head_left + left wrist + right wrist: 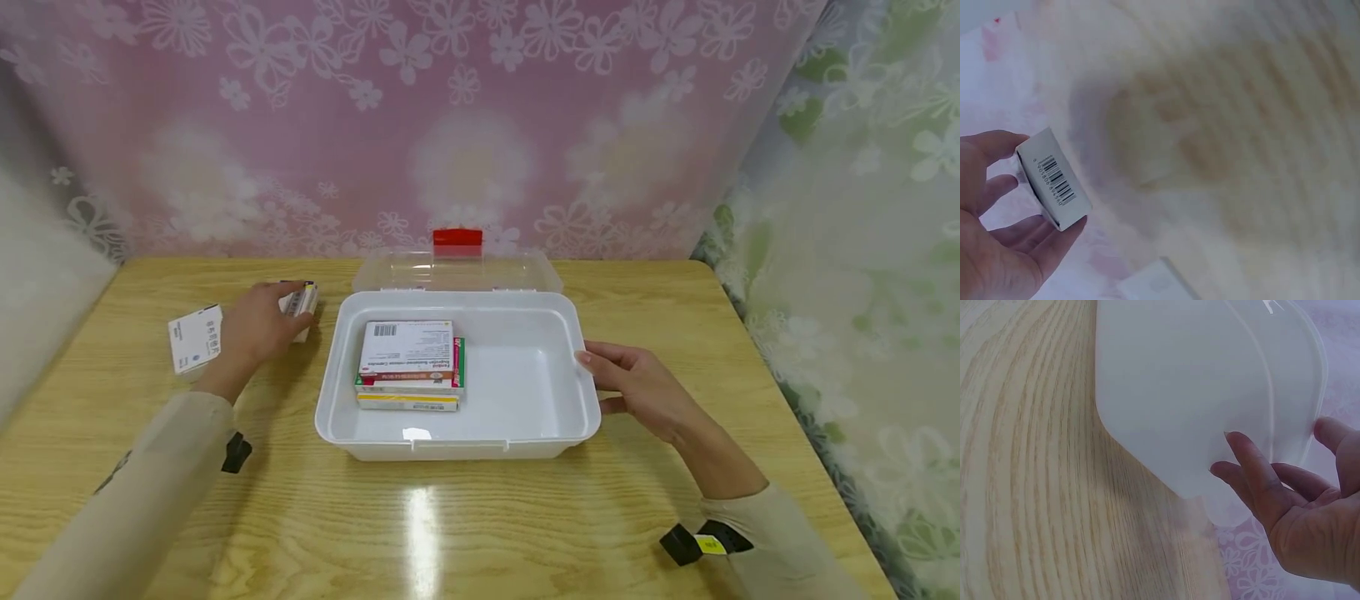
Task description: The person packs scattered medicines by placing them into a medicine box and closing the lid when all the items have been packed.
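Pinching a small box (pixel 299 307) by opposite edges in the left hand (pixel 258 325), likely for firm hold; gripping the white bin (pixel 517 392), right of that hand, with the right hand (pixel 648 387), likely against sliding.

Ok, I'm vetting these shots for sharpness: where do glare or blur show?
Head: a bright glare streak on the wooden table, a smaller patch inside the white plastic storage box; left wrist: the table's grain badly blurred, the barcode on the medicine carton much clearer; right wrist: the grain fairly crisp.
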Available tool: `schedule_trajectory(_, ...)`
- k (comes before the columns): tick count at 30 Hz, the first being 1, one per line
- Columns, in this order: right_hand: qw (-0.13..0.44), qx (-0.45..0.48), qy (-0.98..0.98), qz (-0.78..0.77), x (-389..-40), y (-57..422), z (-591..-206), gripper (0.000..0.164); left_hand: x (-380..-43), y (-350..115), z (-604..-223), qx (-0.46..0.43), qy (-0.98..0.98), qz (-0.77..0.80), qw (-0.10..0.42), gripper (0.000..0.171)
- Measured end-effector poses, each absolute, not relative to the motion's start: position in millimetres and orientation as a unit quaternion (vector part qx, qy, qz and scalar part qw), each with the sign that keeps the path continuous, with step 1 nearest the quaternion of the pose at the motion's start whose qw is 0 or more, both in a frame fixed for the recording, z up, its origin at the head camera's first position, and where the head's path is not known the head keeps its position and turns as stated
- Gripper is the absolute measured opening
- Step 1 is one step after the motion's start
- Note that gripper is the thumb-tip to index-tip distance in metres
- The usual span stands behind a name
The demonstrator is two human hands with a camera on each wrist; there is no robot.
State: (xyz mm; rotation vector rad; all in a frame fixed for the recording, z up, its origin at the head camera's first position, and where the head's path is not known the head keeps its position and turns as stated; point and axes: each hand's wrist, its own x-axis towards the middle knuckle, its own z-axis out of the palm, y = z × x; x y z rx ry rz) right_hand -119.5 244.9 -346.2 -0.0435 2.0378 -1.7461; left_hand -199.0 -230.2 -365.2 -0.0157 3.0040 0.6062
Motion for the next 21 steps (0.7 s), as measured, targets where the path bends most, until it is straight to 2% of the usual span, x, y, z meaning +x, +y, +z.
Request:
schedule_trajectory(7, 0.226, -0.017, 0.736, -0.638, -120, 244, -346, 0.058, -191, -223, -334, 0.022, 0.979, 0.195, -0.057, 0.058)
schedule_trajectory(14, 0.226, -0.017, 0.735, -0.639, -120, 245, -346, 0.057, -180, -208, -309, 0.032, 0.976, 0.193, -0.101, 0.058)
schedule_trajectory(21, 0.226, -0.015, 0.734, -0.640, -120, 245, -348, 0.058, -166, -180, -286, 0.118, 0.966, 0.169, -0.157, 0.054)
